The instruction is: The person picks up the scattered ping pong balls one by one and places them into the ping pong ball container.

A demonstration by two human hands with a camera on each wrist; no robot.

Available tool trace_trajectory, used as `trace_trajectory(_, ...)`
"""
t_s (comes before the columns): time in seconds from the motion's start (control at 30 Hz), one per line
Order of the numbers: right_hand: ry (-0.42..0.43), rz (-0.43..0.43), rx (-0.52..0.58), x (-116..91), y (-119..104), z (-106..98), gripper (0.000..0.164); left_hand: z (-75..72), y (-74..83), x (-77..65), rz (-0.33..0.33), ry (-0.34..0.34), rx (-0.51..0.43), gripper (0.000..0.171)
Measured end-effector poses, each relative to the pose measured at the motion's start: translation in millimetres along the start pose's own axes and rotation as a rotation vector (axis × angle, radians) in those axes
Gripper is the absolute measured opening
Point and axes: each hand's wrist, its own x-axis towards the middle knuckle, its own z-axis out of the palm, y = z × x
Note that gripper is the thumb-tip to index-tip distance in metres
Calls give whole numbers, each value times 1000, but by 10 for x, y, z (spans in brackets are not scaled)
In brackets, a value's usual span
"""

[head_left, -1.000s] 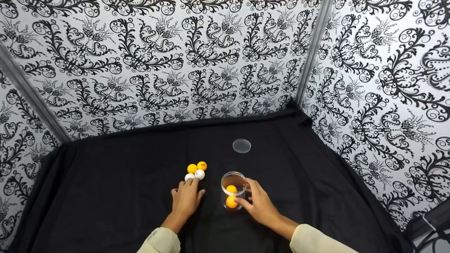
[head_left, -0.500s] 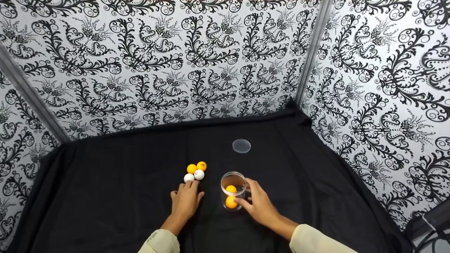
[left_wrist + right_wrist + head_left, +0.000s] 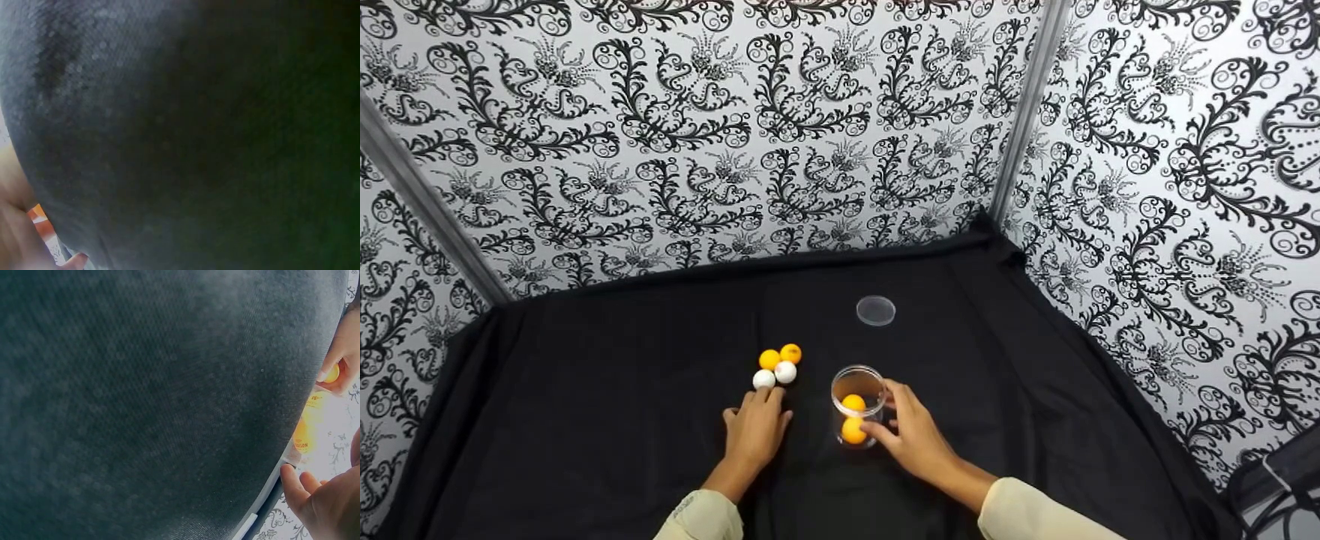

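My right hand [image 3: 919, 435] holds a clear, open-topped jar [image 3: 859, 370], thumb in front and fingers at its right side. Two orange table tennis balls sit inside, an upper ball [image 3: 853, 406] and a lower ball [image 3: 853, 430]. Left of the jar, a white ball [image 3: 763, 379] and another white ball [image 3: 785, 372] lie side by side. Just behind them are an orange ball [image 3: 769, 360] and a second orange ball [image 3: 790, 354]. My left hand [image 3: 754, 431] is palm down with loosely bent fingers, its fingertips right at the near white ball. Printed lettering shows on a jar ball [image 3: 302, 439] in the right wrist view.
A round clear lid [image 3: 876, 310] lies flat behind the jar. Black cloth [image 3: 622, 420] covers the table, with patterned walls [image 3: 697, 150] at the back and sides. Cables [image 3: 1286, 487] hang at the lower right edge.
My left hand has drawn back slightly toward me, so its fingertips cover less of the white balls. The balls have hardly shifted, and my right hand and the jar stay put.
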Motion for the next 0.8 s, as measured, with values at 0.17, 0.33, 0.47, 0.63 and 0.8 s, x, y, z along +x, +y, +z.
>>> trace_trajectory(0.17,3,3,-3,0,-5,2,67,3,-23,5,-3,-11,-13,28)
trace_trajectory(0.33,5,3,-3,-2,-1,5,67,3,-36,4,10,1,-16,25)
trace_trajectory(0.47,0,8,-2,-6,4,0,67,5,-32,0,20,4,-11,24)
trace_trajectory(0.63,-1,11,-4,-9,13,-4,67,2,-15,0,15,-8,-7,23)
trace_trajectory(0.8,-5,15,-6,-8,11,-4,68,-45,25,5,19,-11,-5,22)
